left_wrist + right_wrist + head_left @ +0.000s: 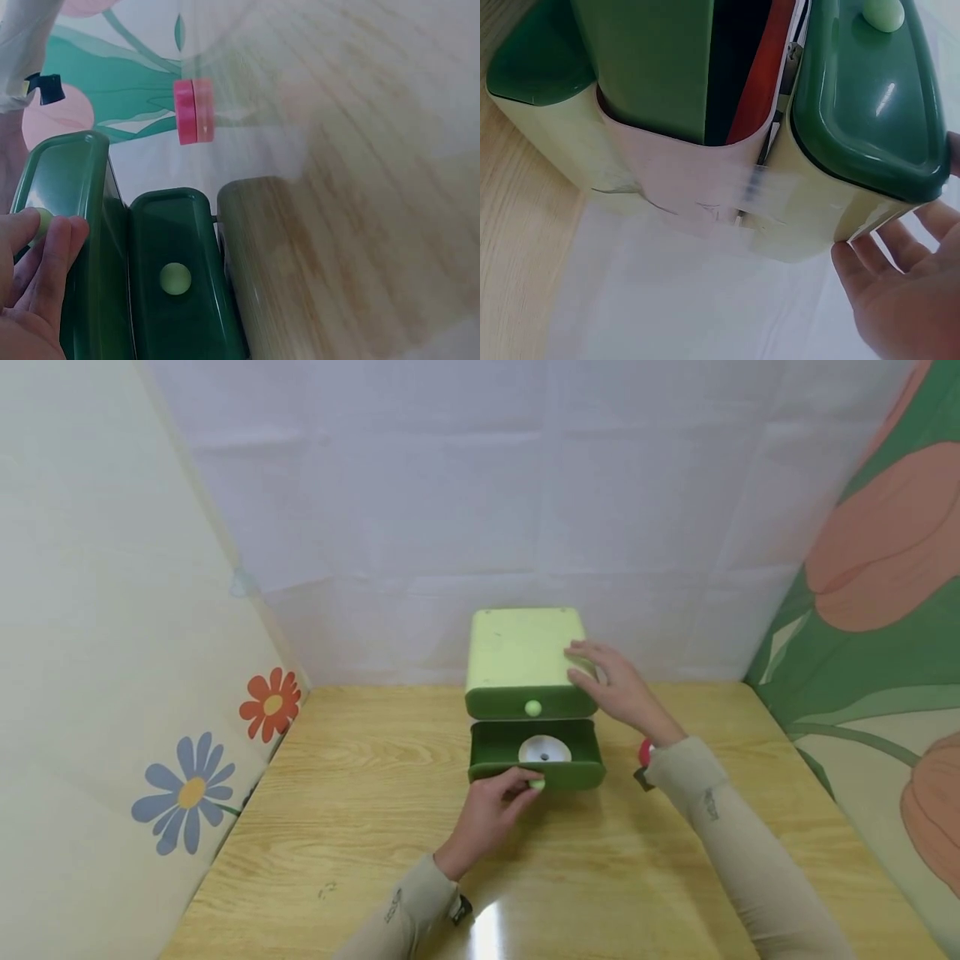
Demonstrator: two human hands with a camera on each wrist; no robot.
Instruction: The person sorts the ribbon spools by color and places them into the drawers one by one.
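A small cabinet with a light green top and dark green drawer fronts stands near the back wall. Its middle drawer is pulled out, and a white round thing with a dark centre lies inside. The left hand pinches that drawer's light green knob between thumb and fingers. At the cabinet's right side, the right hand rests with spread, fairly straight fingers on the upper edge. In the right wrist view, fingertips touch the pale casing beside the closed top drawer.
A closed bottom drawer with its own knob sits below the open one. On the table, a pink round thing stands right of the cabinet, partly behind the right sleeve in the head view. Flower-painted panels flank the table.
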